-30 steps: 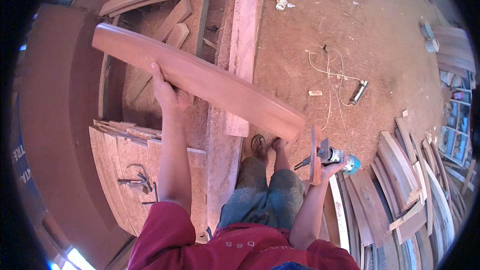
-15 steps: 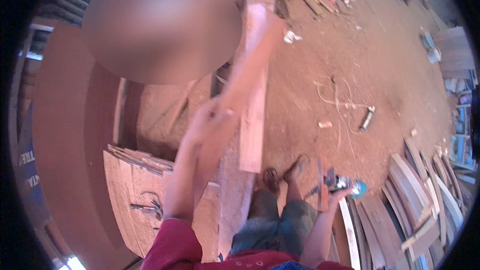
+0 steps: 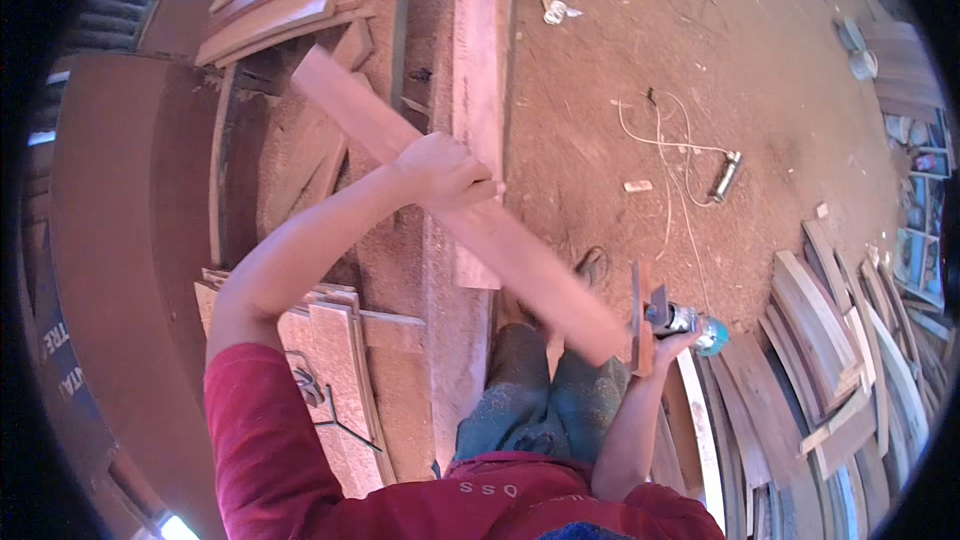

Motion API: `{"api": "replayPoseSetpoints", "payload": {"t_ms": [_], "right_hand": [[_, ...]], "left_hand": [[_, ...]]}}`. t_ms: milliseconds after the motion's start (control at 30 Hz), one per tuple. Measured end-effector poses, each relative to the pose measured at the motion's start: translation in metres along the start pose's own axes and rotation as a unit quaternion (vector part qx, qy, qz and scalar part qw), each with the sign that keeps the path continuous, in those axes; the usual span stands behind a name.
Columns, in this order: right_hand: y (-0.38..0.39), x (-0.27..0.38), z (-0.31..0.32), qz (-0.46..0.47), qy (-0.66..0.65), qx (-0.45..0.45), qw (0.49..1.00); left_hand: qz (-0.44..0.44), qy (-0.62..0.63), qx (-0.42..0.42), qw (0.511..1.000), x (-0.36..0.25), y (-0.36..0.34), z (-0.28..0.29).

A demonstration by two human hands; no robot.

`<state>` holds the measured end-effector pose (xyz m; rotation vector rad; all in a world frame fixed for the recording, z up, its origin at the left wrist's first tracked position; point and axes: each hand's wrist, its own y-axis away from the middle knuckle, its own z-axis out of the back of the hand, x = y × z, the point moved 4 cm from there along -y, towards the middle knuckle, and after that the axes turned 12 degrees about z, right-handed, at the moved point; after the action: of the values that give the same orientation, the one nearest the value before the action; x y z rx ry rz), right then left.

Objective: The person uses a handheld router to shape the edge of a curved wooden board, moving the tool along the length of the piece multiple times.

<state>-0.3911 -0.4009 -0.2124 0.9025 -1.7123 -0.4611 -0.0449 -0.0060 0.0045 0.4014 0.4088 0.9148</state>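
My left hand [image 3: 440,172] is closed around the middle of a flat wooden board [image 3: 530,270]. The board slants across in front of me, its far end up to the left and its smeared near end by my right hand. Beneath it a longer pale plank [image 3: 477,70] lies along a beam-like bench [image 3: 455,380]. At my lower right, my right hand [image 3: 675,348] grips a corded power tool [image 3: 685,320] with a silver body and teal end. A flat reddish wooden plate [image 3: 641,310] is fixed to the tool's front. Its exact kind is unclear.
Cut boards are stacked at the lower right [image 3: 800,370] and upper left [image 3: 285,0]. A wood panel [image 3: 340,390] with a black clamp-like tool stands left of the bench. On the sawdusty floor lie a looped white cord [image 3: 665,140] and a metal cylinder [image 3: 727,178].
My left hand has swung the board from pointing away over the bench to a leftward slant. Its near end now lies beside the power tool. The blurred oval at upper left is gone.
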Motion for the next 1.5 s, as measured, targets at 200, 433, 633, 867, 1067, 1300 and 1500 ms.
{"api": "replayPoseSetpoints", "payload": {"t_ms": [200,433,633,867,1067,1300,1500], "right_hand": [[0.016,0.005,-0.011,0.045,-0.003,-0.014,0.999],[0.032,0.008,-0.031,0.062,-0.023,-0.012,0.998],[0.024,0.01,-0.02,0.062,-0.018,-0.01,0.998],[0.022,0.003,-0.029,0.025,-0.014,-0.005,1.0],[-0.004,-0.007,-0.007,0.022,0.004,0.022,1.0],[-0.02,-0.002,-0.016,0.083,0.009,0.003,0.997],[0.007,0.006,-0.05,0.056,0.005,0.018,0.998]], "left_hand": [[-0.197,-0.117,-0.043,0.972,-0.021,-0.026,-0.027],[-0.26,-0.272,0.003,0.927,-0.012,-0.064,-0.019],[-0.067,-0.013,-0.314,0.947,0.003,-0.062,0.011],[0.489,0.244,-0.274,0.791,-0.028,0.001,-0.076],[0.528,0.275,-0.16,0.787,-0.024,-0.012,-0.077],[0.513,0.262,-0.158,0.802,-0.025,0.016,-0.088],[0.519,0.271,-0.237,0.775,-0.035,0.039,-0.106]]}}
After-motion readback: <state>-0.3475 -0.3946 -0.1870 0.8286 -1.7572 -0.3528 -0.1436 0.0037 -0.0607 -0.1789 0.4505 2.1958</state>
